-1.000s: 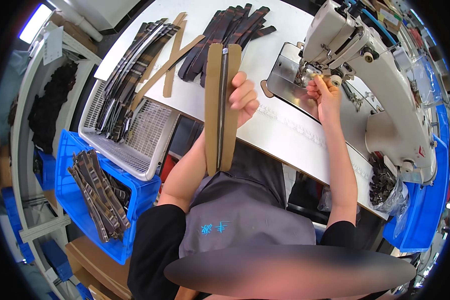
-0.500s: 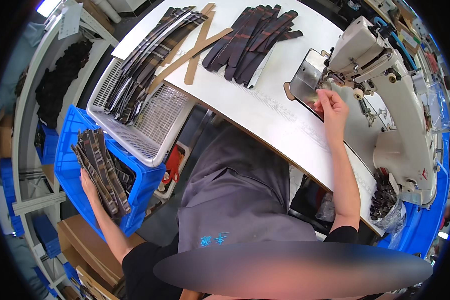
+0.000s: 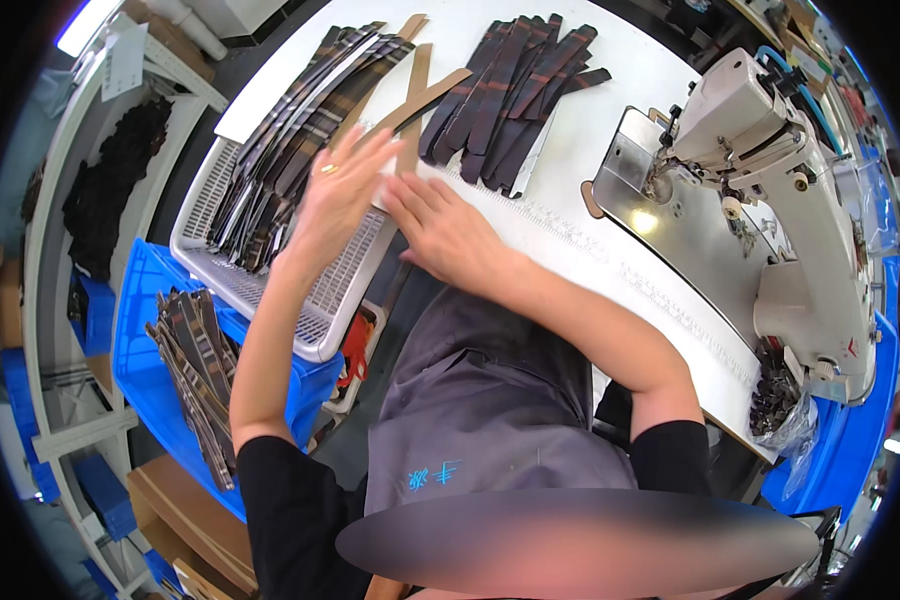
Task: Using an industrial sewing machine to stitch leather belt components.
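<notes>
My left hand (image 3: 338, 205), a ring on one finger, hovers over the white plastic basket (image 3: 355, 275) with its fingers stretched out, slightly blurred. Beside it, my right hand (image 3: 448, 232) reaches to the table's near edge, palm down and fingers extended at the lower end of a tan strip (image 3: 415, 100). Whether it touches the strip is hidden. Another tan strip (image 3: 433, 97) crosses the first. A bundle of plaid fabric strips (image 3: 295, 130) leans from the tabletop into the basket. Dark strips with reddish bands (image 3: 510, 95) lie piled to the right.
An industrial sewing machine (image 3: 785, 170) stands at the right of the white table (image 3: 570, 220). At the lower left, a blue bin (image 3: 150, 345) holds more plaid strips (image 3: 195, 365). Small dark pieces in a clear bag (image 3: 778, 400) sit at the table's right end. Shelving (image 3: 160, 190) runs along the left.
My left hand has left the plaid strips in the blue bin and risen over the basket. My right hand has moved left from the sewing machine to the tan strips.
</notes>
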`<action>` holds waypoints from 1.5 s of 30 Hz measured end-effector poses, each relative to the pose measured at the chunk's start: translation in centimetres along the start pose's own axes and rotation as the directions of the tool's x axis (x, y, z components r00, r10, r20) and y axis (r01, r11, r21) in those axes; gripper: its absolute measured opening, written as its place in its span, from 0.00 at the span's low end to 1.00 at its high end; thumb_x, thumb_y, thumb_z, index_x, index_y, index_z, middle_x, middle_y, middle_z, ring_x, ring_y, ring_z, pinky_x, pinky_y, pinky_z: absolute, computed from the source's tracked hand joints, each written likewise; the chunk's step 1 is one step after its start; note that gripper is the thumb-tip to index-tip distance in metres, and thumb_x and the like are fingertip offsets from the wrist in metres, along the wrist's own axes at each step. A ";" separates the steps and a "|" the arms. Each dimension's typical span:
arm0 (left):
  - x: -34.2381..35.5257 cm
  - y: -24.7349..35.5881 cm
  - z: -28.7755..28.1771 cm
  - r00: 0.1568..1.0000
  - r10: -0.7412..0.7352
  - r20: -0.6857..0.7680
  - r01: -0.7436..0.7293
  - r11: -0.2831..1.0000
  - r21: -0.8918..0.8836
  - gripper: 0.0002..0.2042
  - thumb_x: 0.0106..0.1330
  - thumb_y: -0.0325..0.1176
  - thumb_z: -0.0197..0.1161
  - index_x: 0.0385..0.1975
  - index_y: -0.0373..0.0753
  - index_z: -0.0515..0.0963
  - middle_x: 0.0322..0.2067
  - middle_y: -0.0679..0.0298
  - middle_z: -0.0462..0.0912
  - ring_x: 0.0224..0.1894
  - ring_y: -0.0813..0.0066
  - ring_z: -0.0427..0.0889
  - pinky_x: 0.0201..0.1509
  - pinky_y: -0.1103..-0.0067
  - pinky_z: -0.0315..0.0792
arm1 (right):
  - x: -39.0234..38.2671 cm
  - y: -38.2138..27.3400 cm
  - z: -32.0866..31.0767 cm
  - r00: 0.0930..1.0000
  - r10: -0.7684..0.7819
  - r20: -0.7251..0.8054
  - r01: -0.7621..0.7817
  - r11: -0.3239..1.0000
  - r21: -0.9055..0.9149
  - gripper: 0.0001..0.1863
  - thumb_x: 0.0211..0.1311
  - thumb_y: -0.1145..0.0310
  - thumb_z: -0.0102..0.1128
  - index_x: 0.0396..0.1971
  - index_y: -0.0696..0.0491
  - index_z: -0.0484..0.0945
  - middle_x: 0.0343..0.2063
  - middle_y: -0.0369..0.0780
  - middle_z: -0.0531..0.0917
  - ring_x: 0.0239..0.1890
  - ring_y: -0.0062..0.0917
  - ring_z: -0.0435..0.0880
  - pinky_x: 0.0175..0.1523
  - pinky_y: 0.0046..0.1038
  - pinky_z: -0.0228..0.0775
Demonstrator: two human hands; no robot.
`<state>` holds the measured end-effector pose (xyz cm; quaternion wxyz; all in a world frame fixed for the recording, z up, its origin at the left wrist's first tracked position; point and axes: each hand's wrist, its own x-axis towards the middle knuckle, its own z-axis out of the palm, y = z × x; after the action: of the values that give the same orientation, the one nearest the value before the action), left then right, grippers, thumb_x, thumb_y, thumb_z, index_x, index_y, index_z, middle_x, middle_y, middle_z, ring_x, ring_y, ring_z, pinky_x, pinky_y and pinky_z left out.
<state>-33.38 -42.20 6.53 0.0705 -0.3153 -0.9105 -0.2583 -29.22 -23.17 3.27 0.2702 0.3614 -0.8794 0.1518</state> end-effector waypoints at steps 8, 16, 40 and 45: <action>7.0 -0.1 5.0 0.998 0.020 -0.066 -0.011 0.990 0.139 0.29 0.67 0.42 0.58 0.68 0.48 0.62 0.69 0.61 0.60 0.73 0.55 0.49 0.71 0.51 0.40 | -9.7 -2.2 -13.8 0.891 0.405 0.207 -0.434 0.622 0.652 0.14 0.58 0.80 0.61 0.45 0.56 0.81 0.38 0.41 0.86 0.38 0.28 0.87 0.42 0.24 0.78; 3.4 19.1 6.9 0.706 0.626 0.332 0.011 0.459 -0.889 0.32 0.65 0.47 0.61 0.63 0.32 0.65 0.57 0.52 0.74 0.62 0.61 0.70 0.65 0.72 0.62 | -10.0 1.4 -24.9 0.544 0.823 0.164 -0.687 0.325 0.650 0.10 0.60 0.78 0.57 0.40 0.60 0.84 0.35 0.42 0.87 0.39 0.21 0.85 0.46 0.21 0.75; 8.9 16.5 12.7 0.811 0.360 0.461 -0.442 0.893 0.080 0.35 0.66 0.47 0.57 0.70 0.45 0.54 0.71 0.64 0.53 0.73 0.65 0.52 0.71 0.48 0.37 | -23.1 -4.1 -18.5 0.790 0.590 -0.170 -0.581 0.807 0.104 0.14 0.54 0.66 0.67 0.38 0.57 0.80 0.43 0.41 0.82 0.48 0.33 0.81 0.52 0.31 0.75; 10.3 17.3 12.7 0.797 0.379 0.470 -0.473 0.876 0.095 0.32 0.67 0.45 0.56 0.70 0.46 0.56 0.70 0.65 0.56 0.72 0.65 0.53 0.72 0.51 0.34 | -31.9 -2.3 -28.6 0.474 0.812 -0.341 -0.872 0.381 -0.307 0.14 0.51 0.76 0.66 0.41 0.55 0.81 0.41 0.41 0.84 0.43 0.35 0.83 0.46 0.32 0.76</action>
<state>-30.56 -18.52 6.01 -0.0467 -0.5537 -0.8291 -0.0615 1.77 6.11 7.86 0.2874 -0.2191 -0.9282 0.0883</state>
